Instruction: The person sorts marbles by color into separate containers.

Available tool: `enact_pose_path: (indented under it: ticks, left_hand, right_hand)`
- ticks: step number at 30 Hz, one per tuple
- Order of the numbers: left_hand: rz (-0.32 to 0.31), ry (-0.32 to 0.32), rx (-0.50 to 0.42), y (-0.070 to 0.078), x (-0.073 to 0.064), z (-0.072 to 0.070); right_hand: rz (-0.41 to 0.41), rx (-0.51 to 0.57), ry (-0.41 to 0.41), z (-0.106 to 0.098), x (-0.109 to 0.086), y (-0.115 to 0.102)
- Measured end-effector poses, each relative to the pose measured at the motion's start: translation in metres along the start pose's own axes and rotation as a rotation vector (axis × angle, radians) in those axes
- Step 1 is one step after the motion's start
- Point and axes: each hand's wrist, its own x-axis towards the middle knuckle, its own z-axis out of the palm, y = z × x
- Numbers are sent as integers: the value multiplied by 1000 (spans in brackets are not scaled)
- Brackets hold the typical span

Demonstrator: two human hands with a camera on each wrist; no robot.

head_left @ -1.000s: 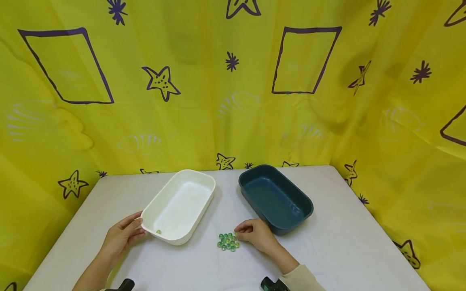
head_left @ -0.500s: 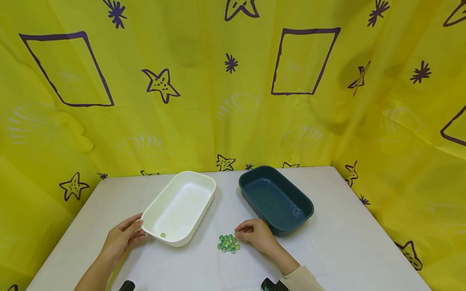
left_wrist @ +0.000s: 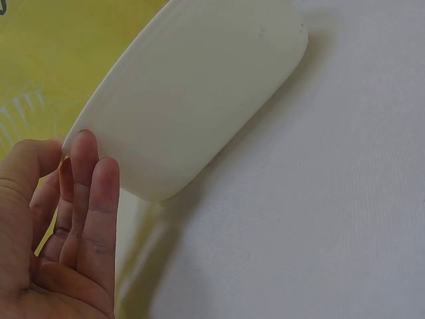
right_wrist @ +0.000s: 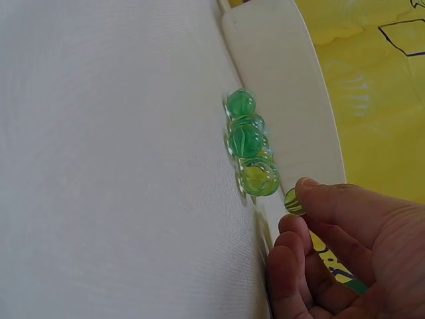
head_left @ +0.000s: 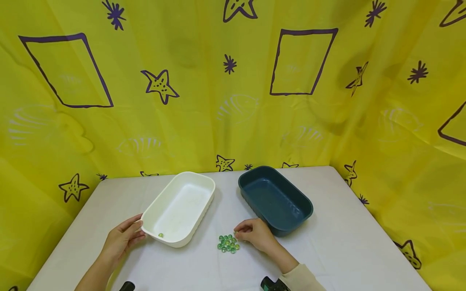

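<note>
My left hand [head_left: 121,238] grips the near-left corner of a white plastic basin [head_left: 189,202] by its rim, thumb on top and fingers beneath. In the left wrist view, that corner of the basin [left_wrist: 192,93] appears raised off the table. One yellow-green marble [head_left: 161,235] lies inside, close to the near end. At the right edge of a cluster of green glass marbles [head_left: 227,243] on the table is my right hand [head_left: 256,234]. Its thumb and fingers pinch a clear marble with yellow-green streaks [right_wrist: 293,202], best seen in the right wrist view.
A dark teal basin [head_left: 274,198] stands just beyond my right hand, with no marbles visible in it. White cloth covers the table [head_left: 196,266]. Behind and along both sides hangs a yellow curtain [head_left: 196,121] with drawn stars and fish.
The marble in the white basin has rolled slightly to the right, then a touch back left. Both hands stay nearly in place, and the head view has shifted a little.
</note>
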Motion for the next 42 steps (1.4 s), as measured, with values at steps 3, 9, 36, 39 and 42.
enact_pose_path:
  ticks: [3, 9, 36, 39, 42]
  left_hand:
    - [-2, 0, 0, 0, 0, 0]
    - [-3, 1, -5, 0, 0, -1]
    - [-5, 9, -4, -1, 0, 1]
    - [-8, 11, -3, -1, 0, 1]
    - [-13, 11, -6, 0, 0, 1]
  right_hand:
    - [9, 20, -7, 0, 0, -2]
    - [4, 43, -13, 0, -1, -5]
    - [-39, -39, 26, -2, 6, -23]
    - [-34, -34, 21, -2, 6, -24]
    - [-29, -34, 17, -3, 7, -27]
